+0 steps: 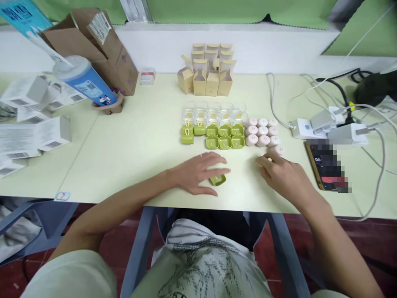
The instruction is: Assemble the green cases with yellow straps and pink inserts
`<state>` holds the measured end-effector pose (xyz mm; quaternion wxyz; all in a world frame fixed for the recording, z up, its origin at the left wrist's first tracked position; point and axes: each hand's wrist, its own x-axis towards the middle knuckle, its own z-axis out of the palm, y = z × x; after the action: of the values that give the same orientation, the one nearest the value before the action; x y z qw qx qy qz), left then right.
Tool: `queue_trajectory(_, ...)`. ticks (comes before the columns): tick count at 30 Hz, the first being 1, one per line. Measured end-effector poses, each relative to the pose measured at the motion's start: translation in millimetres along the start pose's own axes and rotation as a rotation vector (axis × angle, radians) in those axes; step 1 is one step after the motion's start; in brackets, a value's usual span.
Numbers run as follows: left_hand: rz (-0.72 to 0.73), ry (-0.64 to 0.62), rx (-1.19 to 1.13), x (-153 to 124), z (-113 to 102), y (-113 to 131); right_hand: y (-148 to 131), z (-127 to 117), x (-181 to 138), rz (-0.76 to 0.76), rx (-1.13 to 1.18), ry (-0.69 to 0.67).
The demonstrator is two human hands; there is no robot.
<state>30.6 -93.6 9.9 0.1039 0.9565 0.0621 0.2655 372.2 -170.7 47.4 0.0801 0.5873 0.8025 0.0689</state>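
My left hand [198,173] lies flat on the pale green table [130,153], fingers stretched out over a small green case part [217,180] that its thumb and fingertips touch. My right hand [281,171] rests to the right, fingers curled, its fingertips at the nearest pink round lid [278,150] of a cluster of pink lids [263,131]. Behind the hands stand rows of green cases [225,136] and clear covers [214,112]. Whether the right fingers hold the lid is unclear.
Small tan cartons [207,70] stand at the back centre. A phone [325,169], power strips and cables [328,124] lie to the right. A blue tube [85,80], a brown cardboard box [102,45] and white leaflets [31,124] fill the left side.
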Motion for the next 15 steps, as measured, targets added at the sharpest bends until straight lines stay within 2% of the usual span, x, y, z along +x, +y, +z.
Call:
queue_trajectory(1,0.037,-0.056,-0.033,4.6,7.5,7.3,-1.4,2.3,-1.0,-0.005,0.011,0.062)
queue_trajectory(3,0.063,-0.092,-0.057,7.2,17.7,12.9,-3.2,2.4,-0.8,-0.056,0.107,0.209)
queue_trajectory(5,0.025,-0.043,-0.076,3.8,22.0,9.6,-7.6,-1.5,0.7,-0.122,0.312,0.365)
queue_trajectory(8,-0.098,0.081,-0.157,-3.5,22.8,1.1,-28.0,-9.4,4.0,-0.166,0.752,0.547)
queue_trajectory(11,-0.234,0.194,-0.209,-6.9,22.1,-1.6,-62.7,-12.3,7.6,-0.204,1.130,0.611)
queue_trajectory(15,-0.327,0.253,-0.255,-7.2,20.6,0.4,-101.4,-6.7,14.3,-0.216,1.228,0.675)
